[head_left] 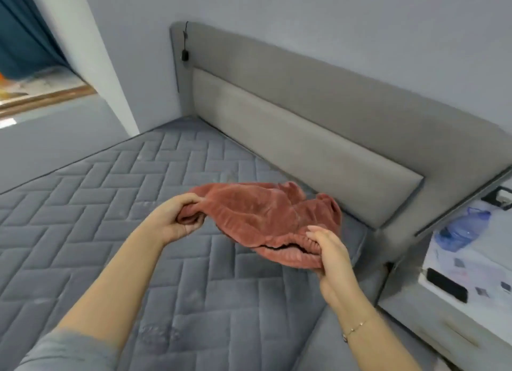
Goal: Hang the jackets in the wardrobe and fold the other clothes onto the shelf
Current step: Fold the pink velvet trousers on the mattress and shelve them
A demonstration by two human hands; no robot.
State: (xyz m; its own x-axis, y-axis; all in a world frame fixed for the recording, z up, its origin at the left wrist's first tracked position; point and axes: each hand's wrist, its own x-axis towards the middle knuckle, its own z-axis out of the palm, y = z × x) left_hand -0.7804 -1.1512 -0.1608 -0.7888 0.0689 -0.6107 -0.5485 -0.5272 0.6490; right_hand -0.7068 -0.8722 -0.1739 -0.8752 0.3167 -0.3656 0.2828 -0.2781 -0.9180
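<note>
hands [177, 221] gripping ribbed rust garment [266, 218], quilted mattress [110, 204]

Rust-red ribbed garment [266, 215] — grey herringbone-quilted mattress [116, 204], grey headboard [318, 115] — teal curtain [25, 35].

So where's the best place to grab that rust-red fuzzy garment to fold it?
Probably by its two ends, one from each side, as the left hand and right hand do. The rust-red garment is limp and bunched, so gripping the opposite edges spreads it out over the mattress.
</note>
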